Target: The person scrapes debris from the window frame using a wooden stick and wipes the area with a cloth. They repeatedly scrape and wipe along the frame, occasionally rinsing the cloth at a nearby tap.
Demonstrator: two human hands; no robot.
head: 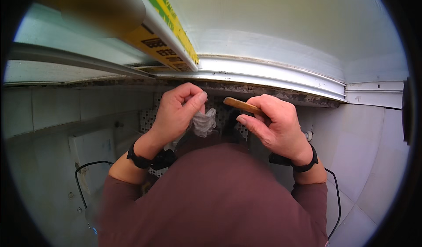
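Observation:
My left hand [178, 112] pinches a crumpled, greyish rag [204, 123], which hangs below the fingertips. Across a short gap, my right hand [278, 125] grips a flat wooden stick or tool handle [242, 105] between curled fingers. The stick's worn, darkened tip points left, towards the rag; whatever lies inside the fist is hidden. Both hands hover just in front of a white window track [263, 77], apart from it. Below the track runs a dark, stained ledge edge [280, 93] with crumbling patches.
A window sash [178, 51] with yellow-green tape bearing writing stands upright on the track at left. Tiled walls [349, 148] flank me. A white panel [94, 154] is at lower left, a small valve [308, 135] at right. Black cables [338, 194] loop beside both arms.

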